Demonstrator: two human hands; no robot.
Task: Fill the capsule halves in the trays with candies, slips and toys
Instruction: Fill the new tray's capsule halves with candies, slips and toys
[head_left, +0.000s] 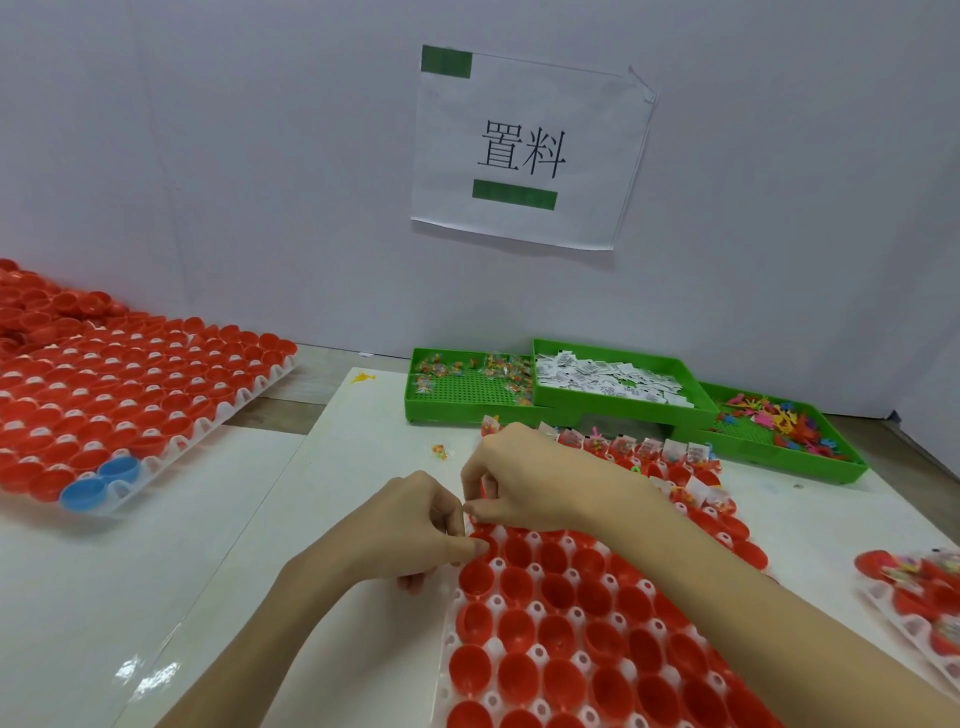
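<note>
A white tray (496, 603) of empty red capsule halves (561, 680) lies in front of me. Its far rows (649, 448) hold candies, slips and toys. My left hand (410, 530) grips the tray's left edge, thumb on a capsule half and fingers curled underneath. Just above it, my right hand (524, 478) has thumb and forefinger pinched together; what lies between them is too small to make out. Behind stand three green bins: candy packets (467, 389), paper slips (613, 379) and coloured toys (779, 421).
A loose candy packet (440, 451) lies beyond my hands. At left is a second tray of red halves (130, 384) with two blue halves (98, 483), and a heap of red halves (41, 306) behind it. A filled tray (914, 577) is at the right edge.
</note>
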